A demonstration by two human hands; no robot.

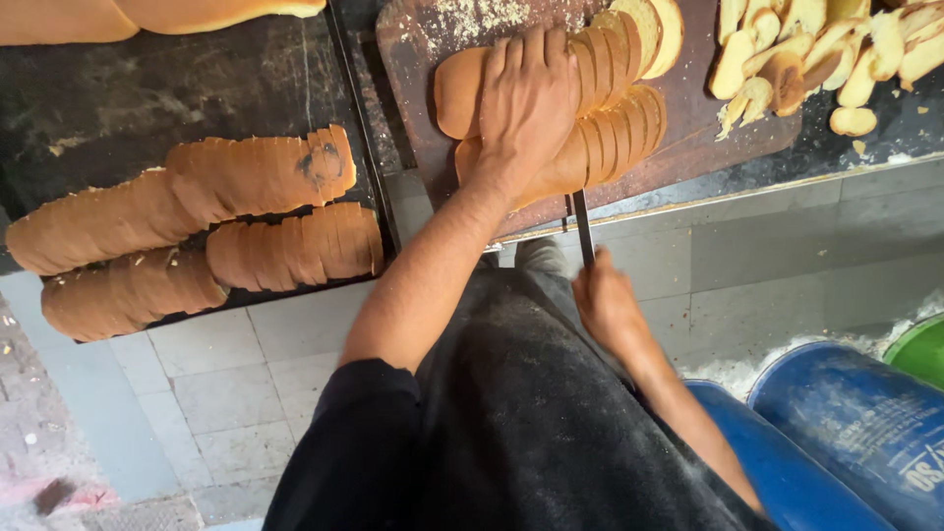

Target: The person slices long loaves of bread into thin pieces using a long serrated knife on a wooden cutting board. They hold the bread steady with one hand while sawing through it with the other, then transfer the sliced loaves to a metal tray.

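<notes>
At the far left of the frame I see a dark tray carrying sliced brown loaves, laid in rows, the slices leaning against one another; one end slice in the middle of the tray bears a dark smudge. Along the top left edge, whole unsliced loaves lie partly out of view. Below the tray, grey floor tiles fill the lower left.

Moving to the centre, my left hand lies flat with fingers spread over two loaves that rest side by side on a reddish-brown cutting board at the top middle. The palm presses down on the loaves; the part to the right of the hand is already cut into slices, while the part to the left is whole. A knife blade runs from the loaves' near edge down toward me, across the rim of the surface.

My right hand, lower centre, is closed around the knife's handle, which it hides. A dark apron fills the bottom centre.

At the upper right, a loose heap of cut slices lies on the surface beside the board. In the lower right corner stand blue drums and a green rim.
</notes>
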